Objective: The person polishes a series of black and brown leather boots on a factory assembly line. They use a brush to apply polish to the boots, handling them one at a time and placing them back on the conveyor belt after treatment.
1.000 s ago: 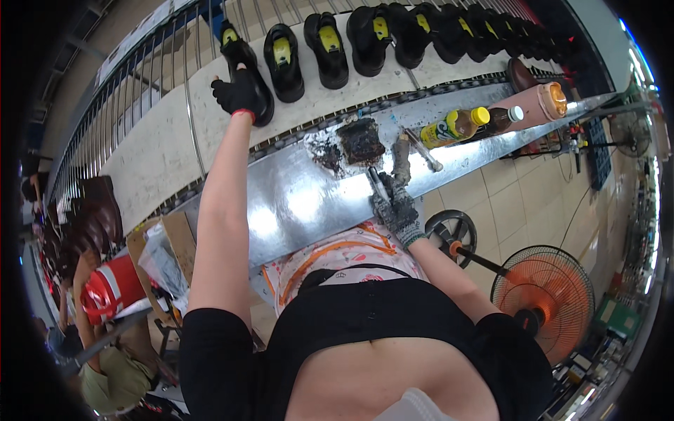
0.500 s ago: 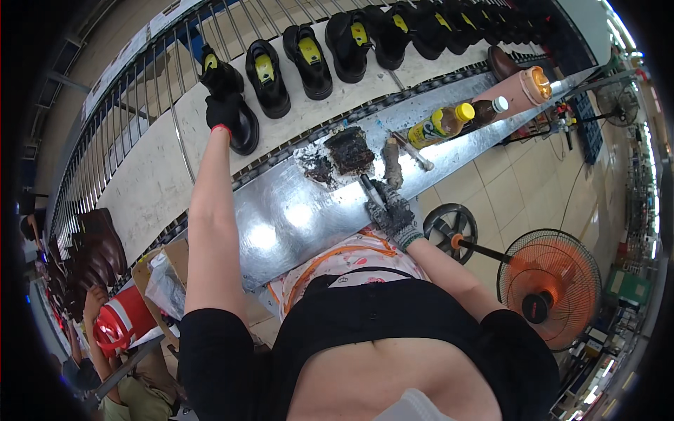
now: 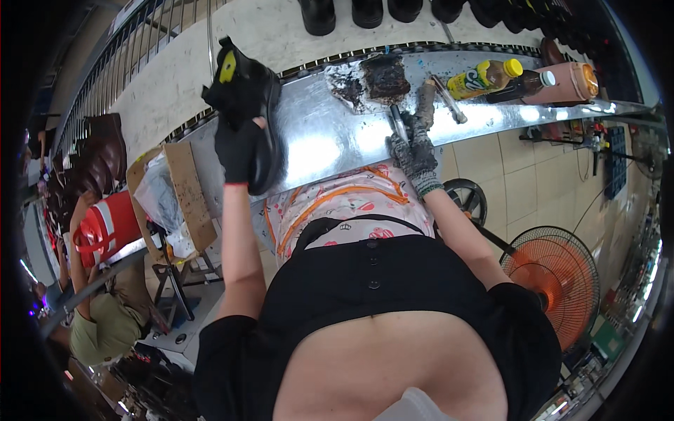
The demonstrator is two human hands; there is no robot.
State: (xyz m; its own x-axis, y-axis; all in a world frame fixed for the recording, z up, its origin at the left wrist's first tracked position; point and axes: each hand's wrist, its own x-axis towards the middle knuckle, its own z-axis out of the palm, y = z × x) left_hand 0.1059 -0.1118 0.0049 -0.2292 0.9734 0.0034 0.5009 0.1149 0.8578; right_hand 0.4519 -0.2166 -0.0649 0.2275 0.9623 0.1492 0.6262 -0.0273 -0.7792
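Black shoe gripped at 11 o'clock, metal bench crowded towards 2

Clock positions run from the middle of the view. The left hand (image 3: 239,151), at 10 o'clock in a black glove, clasps the black shoe (image 3: 246,105), its bare thumb tip pressed against the upper. The right hand (image 3: 419,158), at 2 o'clock in a blackened grey glove, has its fingers curled round a slim metallic tool (image 3: 399,121). Just beyond lie a brown stick (image 3: 426,105), a smeared dark block (image 3: 386,76) at 1 o'clock and a thin rod (image 3: 448,99); a yellow-capped bottle (image 3: 484,78) and pink tumbler (image 3: 567,84) crowd 2 o'clock. A cardboard box (image 3: 189,200) stands at 9 o'clock, near the left forearm; an orange fan (image 3: 551,281) at 4.

The glove hides part of the shoe's side; whether the shoe touches the metal bench (image 3: 316,147) cannot be told. The right fingers hide the tool's lower end, and their contact with the stick is unclear. At 12 to 1 o'clock, the top edge cuts off a row of shoes (image 3: 405,7). Brown boots (image 3: 105,151), towards 9, blur together.
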